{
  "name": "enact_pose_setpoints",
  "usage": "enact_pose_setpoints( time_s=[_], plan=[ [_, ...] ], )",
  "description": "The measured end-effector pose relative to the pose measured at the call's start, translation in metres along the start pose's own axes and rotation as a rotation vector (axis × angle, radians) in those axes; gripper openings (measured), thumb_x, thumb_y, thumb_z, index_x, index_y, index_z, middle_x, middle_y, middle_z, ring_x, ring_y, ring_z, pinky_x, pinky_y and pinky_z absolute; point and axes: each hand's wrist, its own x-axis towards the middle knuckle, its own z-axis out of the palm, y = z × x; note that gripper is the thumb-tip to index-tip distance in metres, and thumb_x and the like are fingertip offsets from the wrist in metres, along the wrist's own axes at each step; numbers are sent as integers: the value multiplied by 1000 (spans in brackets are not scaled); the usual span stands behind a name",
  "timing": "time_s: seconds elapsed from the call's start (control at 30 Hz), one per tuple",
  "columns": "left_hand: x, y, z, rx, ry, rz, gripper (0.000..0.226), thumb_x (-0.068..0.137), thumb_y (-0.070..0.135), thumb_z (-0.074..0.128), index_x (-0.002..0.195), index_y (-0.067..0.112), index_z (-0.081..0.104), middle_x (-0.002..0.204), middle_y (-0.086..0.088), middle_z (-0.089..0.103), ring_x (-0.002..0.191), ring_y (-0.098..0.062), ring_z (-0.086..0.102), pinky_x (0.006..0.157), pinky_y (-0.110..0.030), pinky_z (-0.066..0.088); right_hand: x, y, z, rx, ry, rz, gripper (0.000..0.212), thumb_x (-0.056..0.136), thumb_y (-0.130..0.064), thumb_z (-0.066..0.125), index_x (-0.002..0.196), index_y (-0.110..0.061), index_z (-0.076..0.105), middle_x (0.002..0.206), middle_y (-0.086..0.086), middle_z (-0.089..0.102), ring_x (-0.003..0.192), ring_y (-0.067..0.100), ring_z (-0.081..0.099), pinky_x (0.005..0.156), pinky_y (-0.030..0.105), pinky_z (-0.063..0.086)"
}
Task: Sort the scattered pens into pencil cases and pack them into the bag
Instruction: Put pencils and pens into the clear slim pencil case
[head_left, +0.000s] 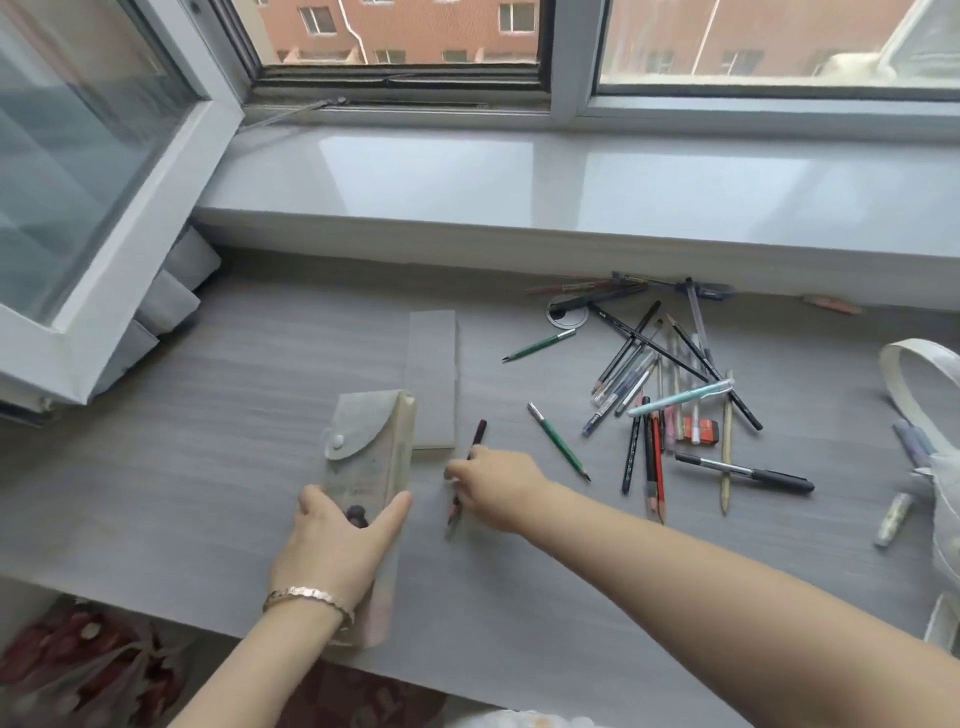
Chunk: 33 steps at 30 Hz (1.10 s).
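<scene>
A grey pencil case (371, 457) with a rounded snap flap lies on the grey desk (208, 467). My left hand (340, 540) clamps over its near half. Just right of it my right hand (493, 486) pinches a dark maroon pencil (478, 434) that points away and toward me. A second flat grey case (432, 376) lies behind, touching the first case's far end. A pile of several pens and pencils (670, 384) is scattered to the right. A white bag (935, 467) sits at the right edge with its handle up.
Two green pencils (558, 441) lie apart from the pile. A round cable grommet (566, 314) sits in the desk near the sill. The window sill (519, 176) runs behind; an open window sash (93, 208) juts in at left. The desk's front edge is near my arms.
</scene>
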Motion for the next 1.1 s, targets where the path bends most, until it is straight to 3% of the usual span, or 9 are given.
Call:
enact_pose_setpoints(
  time_s=[0.17,0.27,0.37,0.53,0.7,0.83,0.9,1.0,1.1],
  plan=[
    [1,6,19,300,-67,83,76,74,66,53,117,8,31,118,-8,52,105,-31,58,76,-34,43,-6,16,8,8,49,111,29,96,-26,38,112,-5,49,115,19,52,103,36,56,78,39,45],
    [0,17,47,553,-112,151,97,78,70,41,142,7,5,133,-14,42,114,-30,55,87,-34,45,-17,38,8,68,113,236,22,93,-18,39,107,-6,51,114,17,53,103,35,56,81,38,45],
    [0,30,69,705,-178,162,101,82,68,35,144,4,-12,129,-16,43,108,-25,58,85,-31,46,-26,52,3,231,149,329,20,87,-11,42,104,-8,51,112,16,55,101,34,55,79,35,43],
    [6,39,73,856,-186,196,104,82,70,31,143,0,-16,125,-13,53,105,-23,59,80,-29,47,-33,66,-8,375,280,406,25,91,-9,40,115,-8,46,118,12,47,98,32,53,68,30,33],
    [45,78,49,702,22,293,86,86,62,36,146,8,5,138,-12,38,122,-29,46,89,-36,43,-24,72,-6,171,287,425,26,95,-19,41,119,-11,45,116,13,45,95,35,56,69,34,41],
    [103,94,57,456,7,94,92,81,48,57,144,3,7,143,-16,31,130,-32,35,97,-42,39,-16,69,-3,116,259,382,27,93,-10,38,120,-10,42,111,13,53,100,33,53,74,36,43],
    [120,96,65,389,-23,5,87,76,44,63,139,1,21,140,-16,37,128,-32,38,96,-41,41,-17,69,-6,113,236,376,30,91,-10,38,121,-10,40,111,14,54,97,34,54,72,36,42],
    [129,103,65,312,6,-7,69,70,40,68,122,2,44,129,-16,48,118,-33,48,88,-40,46,-25,72,-16,291,259,376,39,90,-8,40,128,-9,33,110,15,52,79,31,49,63,33,33],
    [129,117,49,145,135,130,65,69,39,68,118,3,45,123,-17,45,113,-36,49,87,-42,45,-39,82,-26,509,381,398,56,89,-1,39,141,-7,19,82,6,47,64,21,43,57,30,33]
  ],
)
